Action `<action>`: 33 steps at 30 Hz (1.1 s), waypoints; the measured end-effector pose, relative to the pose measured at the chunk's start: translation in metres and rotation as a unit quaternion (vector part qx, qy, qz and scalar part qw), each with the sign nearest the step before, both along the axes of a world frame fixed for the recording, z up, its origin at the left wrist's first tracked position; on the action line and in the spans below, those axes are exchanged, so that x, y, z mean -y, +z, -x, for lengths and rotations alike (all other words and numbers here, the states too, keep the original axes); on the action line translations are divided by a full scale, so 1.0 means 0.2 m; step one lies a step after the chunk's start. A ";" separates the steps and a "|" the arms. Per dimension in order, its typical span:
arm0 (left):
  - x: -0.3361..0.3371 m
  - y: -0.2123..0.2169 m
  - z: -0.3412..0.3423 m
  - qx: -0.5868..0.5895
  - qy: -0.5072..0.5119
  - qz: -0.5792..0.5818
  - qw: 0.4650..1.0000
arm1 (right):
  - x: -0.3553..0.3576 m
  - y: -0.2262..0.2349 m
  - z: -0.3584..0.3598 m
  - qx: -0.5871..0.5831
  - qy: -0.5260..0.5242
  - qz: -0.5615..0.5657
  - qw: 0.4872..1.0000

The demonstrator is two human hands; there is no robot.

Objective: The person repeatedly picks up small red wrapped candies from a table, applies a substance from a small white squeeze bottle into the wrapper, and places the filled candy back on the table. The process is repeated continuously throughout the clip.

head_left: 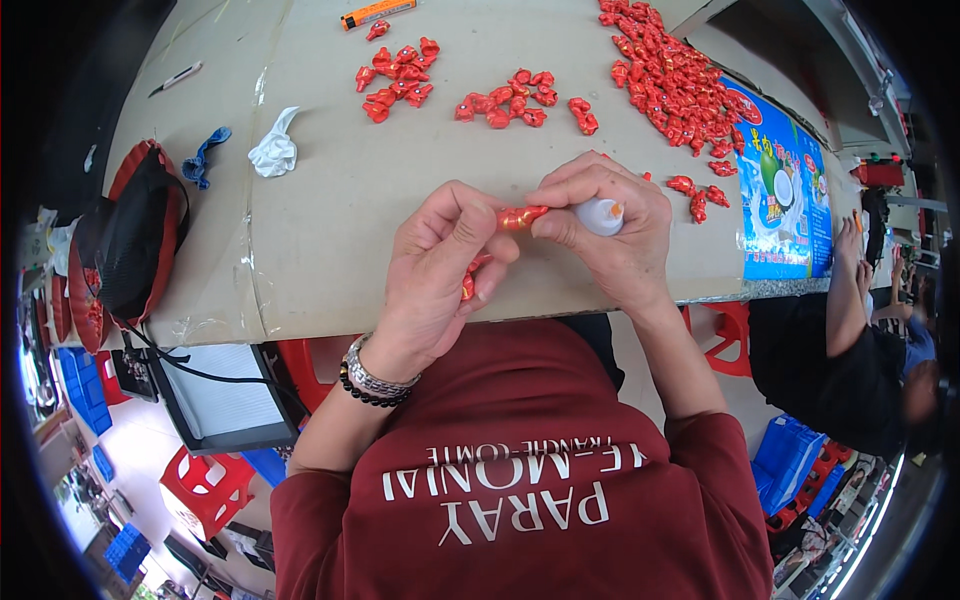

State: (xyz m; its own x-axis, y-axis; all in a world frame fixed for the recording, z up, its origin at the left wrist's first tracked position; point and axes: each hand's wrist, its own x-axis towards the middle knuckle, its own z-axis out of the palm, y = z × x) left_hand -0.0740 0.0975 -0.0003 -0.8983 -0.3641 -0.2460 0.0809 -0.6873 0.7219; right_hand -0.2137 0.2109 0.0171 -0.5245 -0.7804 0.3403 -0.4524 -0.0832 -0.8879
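Observation:
My left hand (pixel 432 262) pinches one end of a small shiny red figurine (pixel 518 218) with gold markings, just above the near part of the table. The thumb and finger of my right hand (pixel 628 240) close on its other end. Tucked in the same right hand is a small whitish squeeze bottle (pixel 598 216) with an orange tip. Another red piece (pixel 469 284) shows between the curled lower fingers of my left hand. Its far side is hidden by the palm.
A large heap of red figurines (pixel 672 85) lies at the far right, beside a blue printed sheet (pixel 788 190). Smaller groups (pixel 505 98) lie at the middle. Crumpled white tissue (pixel 274 152) and a black-and-red bag (pixel 140 235) are left. Another person (pixel 825 350) sits at right.

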 end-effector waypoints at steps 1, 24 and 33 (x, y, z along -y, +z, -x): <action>-0.01 0.00 0.00 0.007 0.014 0.030 0.999 | -0.01 -0.01 -0.01 0.031 -0.002 -0.013 0.999; -0.01 -0.10 -0.01 0.008 0.079 0.421 0.904 | -0.04 -0.12 -0.11 0.346 -0.023 -0.053 0.936; -0.02 -0.10 -0.02 0.022 0.083 0.419 0.904 | -0.04 -0.11 -0.12 0.337 -0.026 -0.053 0.940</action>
